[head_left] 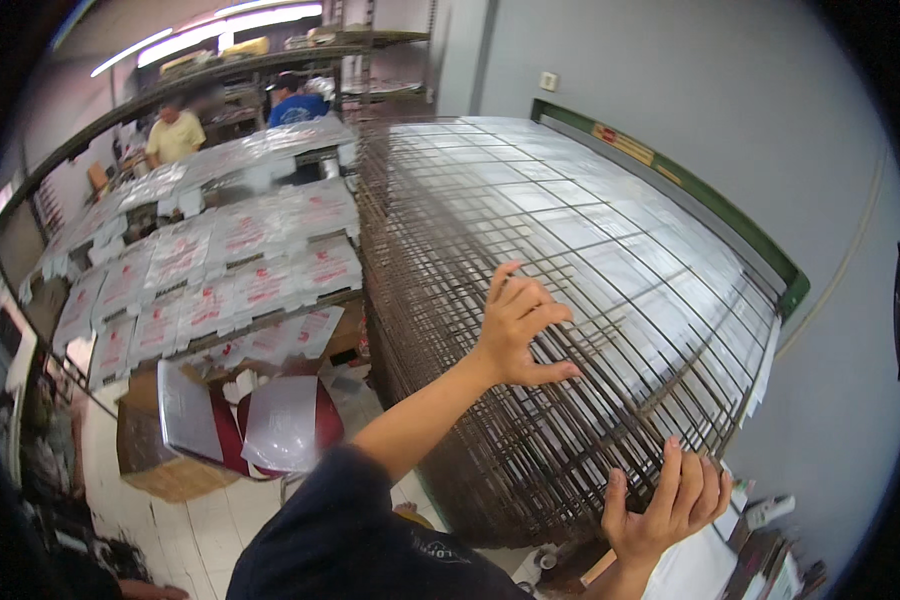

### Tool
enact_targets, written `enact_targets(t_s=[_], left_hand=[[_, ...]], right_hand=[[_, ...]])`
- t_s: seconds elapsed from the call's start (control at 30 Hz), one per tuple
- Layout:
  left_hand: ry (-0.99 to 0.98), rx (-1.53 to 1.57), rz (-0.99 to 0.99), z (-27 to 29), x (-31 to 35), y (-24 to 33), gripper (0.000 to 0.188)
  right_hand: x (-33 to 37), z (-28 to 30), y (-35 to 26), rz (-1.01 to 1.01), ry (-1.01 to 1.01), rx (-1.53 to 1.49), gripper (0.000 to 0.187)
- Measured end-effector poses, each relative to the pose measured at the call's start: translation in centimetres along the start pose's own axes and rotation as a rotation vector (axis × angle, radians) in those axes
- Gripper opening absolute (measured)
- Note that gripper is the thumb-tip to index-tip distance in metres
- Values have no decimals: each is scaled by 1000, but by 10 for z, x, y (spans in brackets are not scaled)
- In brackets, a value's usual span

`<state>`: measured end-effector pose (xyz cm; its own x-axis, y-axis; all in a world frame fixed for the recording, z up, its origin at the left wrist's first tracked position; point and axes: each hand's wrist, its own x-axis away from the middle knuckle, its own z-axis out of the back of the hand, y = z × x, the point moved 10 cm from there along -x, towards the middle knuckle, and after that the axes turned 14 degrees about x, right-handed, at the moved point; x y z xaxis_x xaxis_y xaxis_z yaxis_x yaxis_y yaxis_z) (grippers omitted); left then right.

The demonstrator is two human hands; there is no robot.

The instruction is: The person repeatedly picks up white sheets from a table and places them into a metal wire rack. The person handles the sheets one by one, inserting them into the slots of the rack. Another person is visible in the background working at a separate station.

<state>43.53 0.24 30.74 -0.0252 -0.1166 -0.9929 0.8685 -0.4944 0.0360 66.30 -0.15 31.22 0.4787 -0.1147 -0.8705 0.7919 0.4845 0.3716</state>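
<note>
My left hand (523,325) wide, right hand (662,512) curled, can't tell if gripping, at dark metal wire racks (515,455); red chair (328,420), brown cardboard box (178,480) at left.

A wire rack (450,430) carries wide pale sheets (598,232).

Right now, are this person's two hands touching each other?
Apart. The head view shows the left hand and the right hand with a plain gap between them, where wire racks show.
</note>
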Motion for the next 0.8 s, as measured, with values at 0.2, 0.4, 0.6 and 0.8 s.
enact_targets(t_s=[0.2,0.4,0.6,0.8], left_hand=[[-73,68,-37,-19,8,2,52],[-69,-40,-40,-7,9,-7,59],[-84,-43,-94,-6,17,-9,58],[-154,-40,-94,-11,16,-11,53]], right_hand=[[14,-1,12,-109,-58,-40,42],[4,-9,5,-104,83,-142,39],[14,-4,12,-120,151,-195,36],[13,3,20,-113,200,-216,34]])
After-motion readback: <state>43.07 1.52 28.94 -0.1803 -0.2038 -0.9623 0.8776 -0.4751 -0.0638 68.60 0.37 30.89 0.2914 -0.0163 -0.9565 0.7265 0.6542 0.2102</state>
